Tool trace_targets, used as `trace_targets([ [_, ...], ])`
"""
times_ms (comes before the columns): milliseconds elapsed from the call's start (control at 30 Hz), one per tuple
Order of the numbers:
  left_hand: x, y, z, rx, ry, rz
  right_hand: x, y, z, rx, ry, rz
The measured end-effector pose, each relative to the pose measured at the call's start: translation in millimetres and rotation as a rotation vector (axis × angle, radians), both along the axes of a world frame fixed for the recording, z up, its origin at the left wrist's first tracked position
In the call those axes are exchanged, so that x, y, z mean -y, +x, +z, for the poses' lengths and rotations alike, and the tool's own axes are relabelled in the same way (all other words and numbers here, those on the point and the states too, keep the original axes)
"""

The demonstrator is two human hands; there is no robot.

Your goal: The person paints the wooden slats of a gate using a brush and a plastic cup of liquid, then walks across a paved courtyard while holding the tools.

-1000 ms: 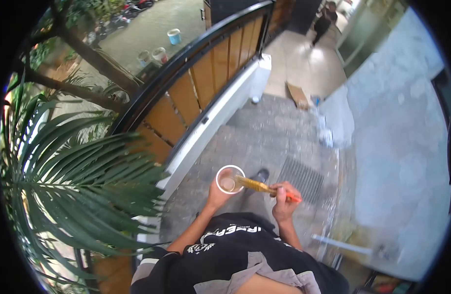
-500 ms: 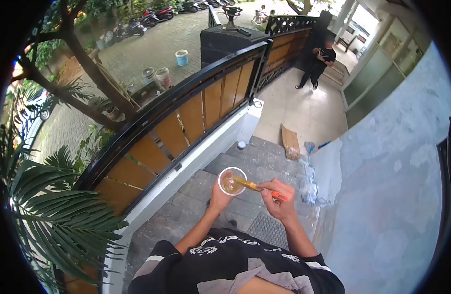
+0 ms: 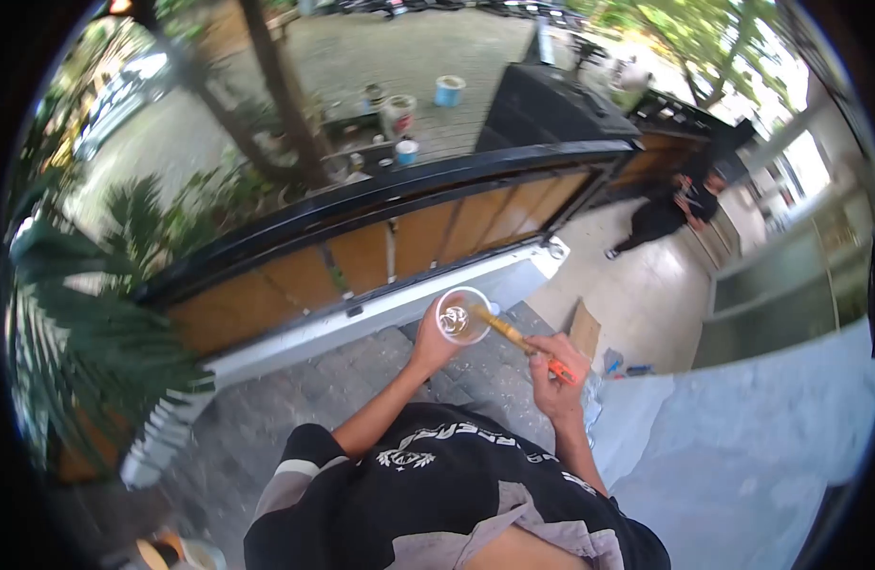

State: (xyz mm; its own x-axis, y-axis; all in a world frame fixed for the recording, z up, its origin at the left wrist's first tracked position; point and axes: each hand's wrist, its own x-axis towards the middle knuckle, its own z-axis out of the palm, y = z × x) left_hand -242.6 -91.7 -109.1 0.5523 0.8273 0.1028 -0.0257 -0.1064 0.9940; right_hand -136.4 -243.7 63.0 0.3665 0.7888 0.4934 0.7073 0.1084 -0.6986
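Observation:
My left hand (image 3: pixel 432 347) is closed around a plastic cup (image 3: pixel 453 336) with a pale rim. A little amber, shiny liquid shows at its bottom. My right hand (image 3: pixel 559 375) grips a paintbrush (image 3: pixel 510 334) with a yellowish shaft and an orange handle end. The brush slants down to the left, and its bristle end lies at the cup's right side, inside the rim. Both hands are held out in front of my body, above grey paved steps (image 3: pixel 361 366).
A black-framed railing with brown panels (image 3: pixel 418 247) curves along the left. A pale blue wall (image 3: pixel 741 427) stands at right. Cardboard (image 3: pixel 584 331) lies ahead, and a person (image 3: pixel 680 209) in black is beyond. Palm leaves (image 3: pixel 114 323) hang left; a container (image 3: pixel 198 554) sits lower left.
My view has swung left and tilted, so the scene shifts right. The cup and brush stay in my hands; the container at lower left has come into view.

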Motion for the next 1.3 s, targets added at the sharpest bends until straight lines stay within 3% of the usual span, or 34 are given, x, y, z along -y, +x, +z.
trace_targets([
  [100,-17.8,-9.7,16.5,0.074,0.066,0.177,-42.1,18.0,1.9,0.021,0.072,0.102],
  [300,-23.0,-55.3,0.8,0.038,0.025,0.486,-110.2,10.0,0.6,-0.101,0.084,0.379],
  [433,-13.3,-94.6,-9.2,-0.060,0.012,0.698,-132.8,-11.6,-2.4,0.006,0.017,0.660],
  [467,-8.4,-96.0,-13.4,0.048,-0.060,0.764,-135.6,-16.0,-6.7,0.043,-0.008,0.730],
  [533,0.3,-106.1,-23.0,-0.109,0.110,0.856,-137.8,-26.6,-12.3,0.001,-0.075,0.822],
  [567,5.2,-104.3,-29.4,-0.055,0.008,0.864,-139.2,-29.6,-15.4,-0.001,-0.076,0.868],
  [633,19.5,-99.4,-13.4,-0.016,0.061,0.948,-137.9,-27.3,-18.8,0.002,-0.077,0.944],
  [967,72.5,-34.0,-26.8,-0.048,0.062,1.104,-133.8,24.1,-37.4,0.173,-0.134,1.185],
  [1100,95.2,16.5,-73.4,-0.027,0.107,1.089,-112.3,73.5,-86.6,0.284,0.021,1.316],
  [1233,132.7,104.7,-137.6,0.006,0.082,1.114,-73.8,157.9,-143.7,0.241,0.027,1.254],
  [1300,154.1,150.6,-151.8,0.091,0.015,1.118,-52.7,194.1,-145.8,0.179,-0.041,1.170],
])
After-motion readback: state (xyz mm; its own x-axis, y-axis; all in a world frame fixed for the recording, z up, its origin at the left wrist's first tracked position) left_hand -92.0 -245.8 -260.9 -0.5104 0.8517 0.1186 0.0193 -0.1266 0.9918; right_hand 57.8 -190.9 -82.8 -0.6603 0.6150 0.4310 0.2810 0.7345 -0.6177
